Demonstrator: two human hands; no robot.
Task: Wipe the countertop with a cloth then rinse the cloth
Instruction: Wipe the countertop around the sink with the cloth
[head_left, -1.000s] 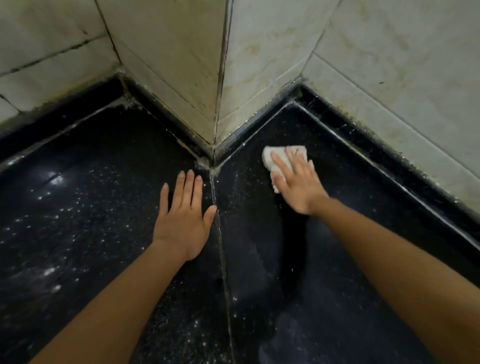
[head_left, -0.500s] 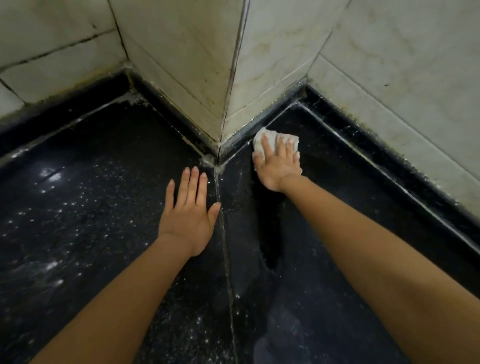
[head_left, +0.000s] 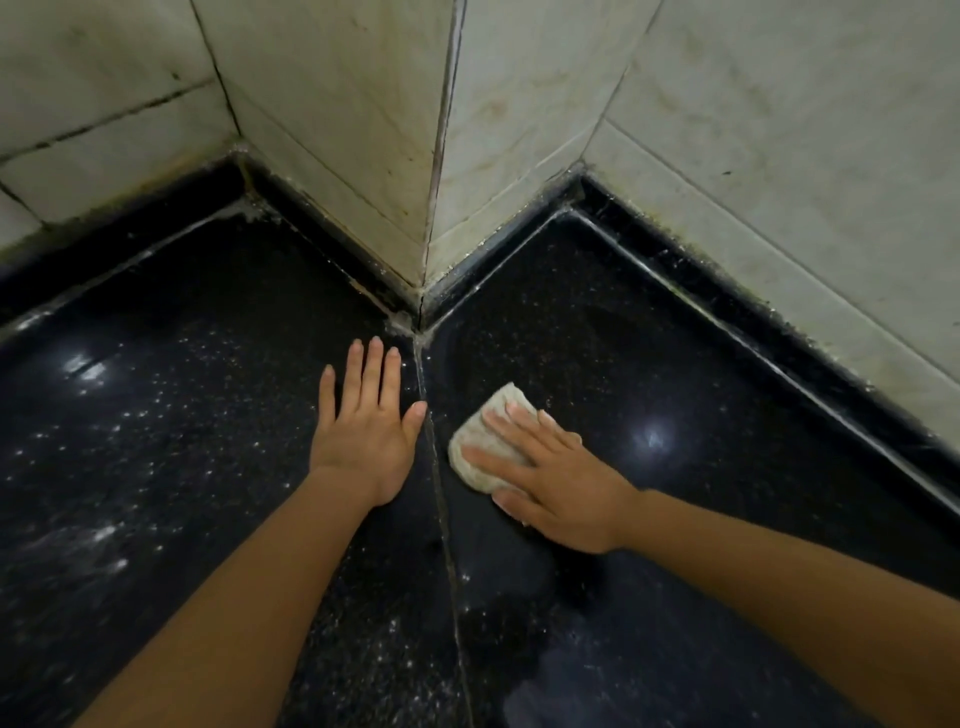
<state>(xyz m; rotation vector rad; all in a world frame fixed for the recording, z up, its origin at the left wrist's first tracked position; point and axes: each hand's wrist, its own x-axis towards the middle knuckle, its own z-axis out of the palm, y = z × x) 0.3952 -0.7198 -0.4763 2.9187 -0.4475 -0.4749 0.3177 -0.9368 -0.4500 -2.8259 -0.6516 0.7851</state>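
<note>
While the right hand (head_left: 566, 488) presses straight fingers (head_left: 519, 431) on the small folded off-white cloth (head_left: 480, 441) near the seam (head_left: 441, 493) of the speckled black stone surface (head_left: 675, 364), the left hand (head_left: 366, 436) lies flat, holding nothing. Soft, probably damp; gather its edges.

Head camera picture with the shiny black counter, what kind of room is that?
Probably a kitchen corner: a black speckled countertop, stained pale wall tiles behind it, and a right hand pressing a cloth on it.
</note>
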